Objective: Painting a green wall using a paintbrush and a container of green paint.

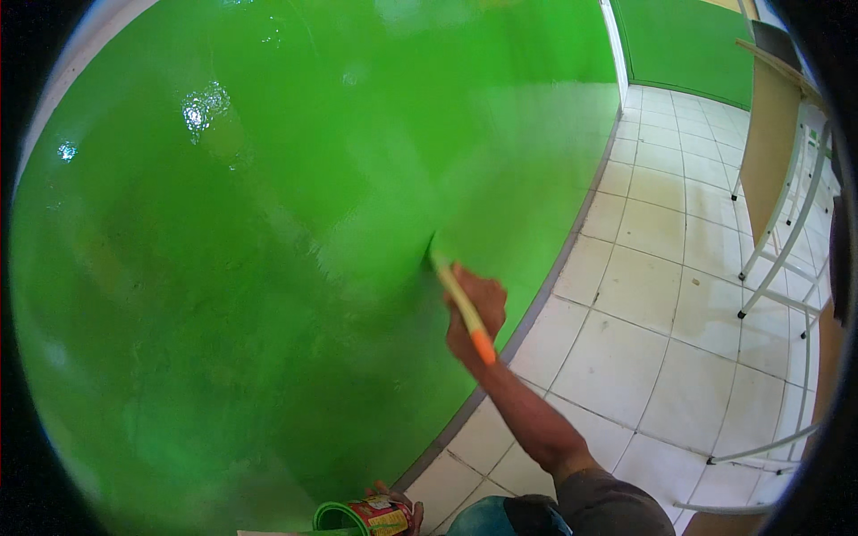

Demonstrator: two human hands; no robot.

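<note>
My right hand (pixel 478 308) is closed around a paintbrush (pixel 466 308) with a pale yellow handle and an orange end. Green paint covers the brush head, which presses against the glossy green wall (pixel 268 268). Down at the lower edge, my left hand (pixel 404 505) grips a red-labelled can (pixel 382 516) by its side. The can is tilted, and its rim and inside are coated with green paint. Part of the can and most of the left arm are out of the picture or hidden.
White floor tiles (pixel 635 335) run along the wall, with a grey skirting strip (pixel 465 406) between. Chairs with white metal legs (pixel 776 281) stand at the right, near a tan panel (pixel 770 143). Farther back is another green wall section (pixel 688 45).
</note>
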